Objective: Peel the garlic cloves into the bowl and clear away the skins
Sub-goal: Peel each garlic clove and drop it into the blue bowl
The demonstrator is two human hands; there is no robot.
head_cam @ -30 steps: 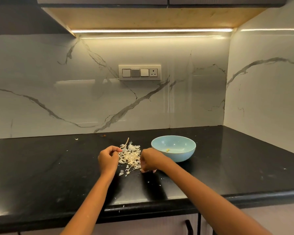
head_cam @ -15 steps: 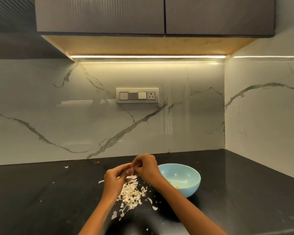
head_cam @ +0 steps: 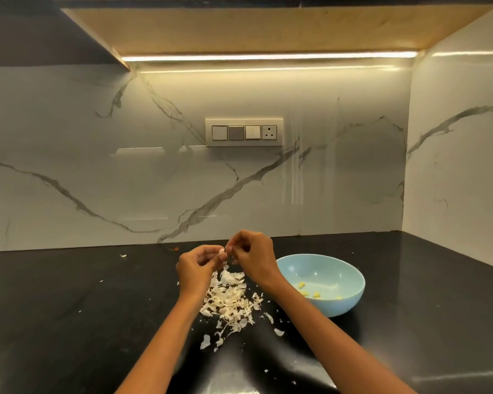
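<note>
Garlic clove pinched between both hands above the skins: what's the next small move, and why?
Probably pull the skin free with the right hand while the left hand holds the garlic clove; skin seems still attached, and the bowl waits alongside.

Setting: domestic kitchen, corner of a worktop.

Evidence:
- Glossy black stone countertop (head_cam: 69,308), running into a corner to the right of the two hands.
- White marble-look backsplash with grey veins (head_cam: 97,166), behind the hands and returning along the right wall.
- Dark wall cabinet with pale wood underside (head_cam: 239,27) overhead, a warm LED strip light (head_cam: 268,56) along its rear edge.
- Cream wall plate with three switches and one socket (head_cam: 244,132), above the hands.
- Round pale blue bowl (head_cam: 350,304), right of the hands.
- Loose heap of papery white garlic skins (head_cam: 228,301), below the hands.
</note>
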